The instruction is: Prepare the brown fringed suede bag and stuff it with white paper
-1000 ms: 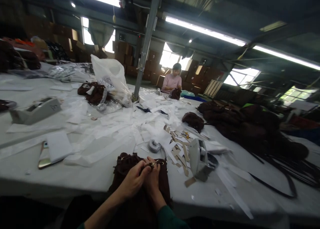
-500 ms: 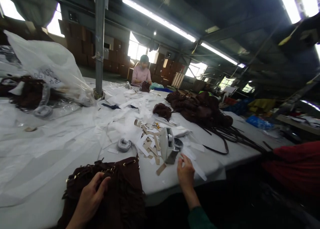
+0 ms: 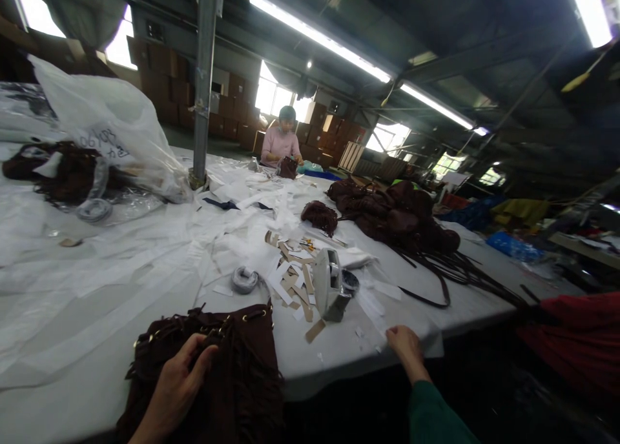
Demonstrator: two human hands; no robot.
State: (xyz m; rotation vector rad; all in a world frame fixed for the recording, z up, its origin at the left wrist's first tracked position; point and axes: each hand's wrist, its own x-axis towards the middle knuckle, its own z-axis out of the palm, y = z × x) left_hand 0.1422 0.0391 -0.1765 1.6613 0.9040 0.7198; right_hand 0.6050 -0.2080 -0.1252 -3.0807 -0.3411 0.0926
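A dark brown fringed bag [image 3: 242,366] with gold-coloured eyelets lies at the near edge of the table. My left hand [image 3: 177,379] is closed on its gathered top edge, thumb and fingers pinching the material. My right hand [image 3: 405,348] is at the table's front edge, fingers curled together over the near end of a white strip [image 3: 372,312]. What its fingertips hold, if anything, is too small to make out. Left of that hand stands a grey tape dispenser [image 3: 330,286], beside a scatter of beige and white paper pieces [image 3: 296,279].
A roll of grey tape [image 3: 243,279] lies behind the bag. Brown bags with long straps [image 3: 387,215] are heaped at the right, with a smaller brown bundle [image 3: 320,217] nearby. A metal post [image 3: 204,82] rises at the left. A co-worker [image 3: 281,144] handles a brown bag across the table.
My right hand has moved right and slightly down, away from the tape dispenser to the front edge. Small white scraps now show beside it. My left hand keeps its hold on the bag.
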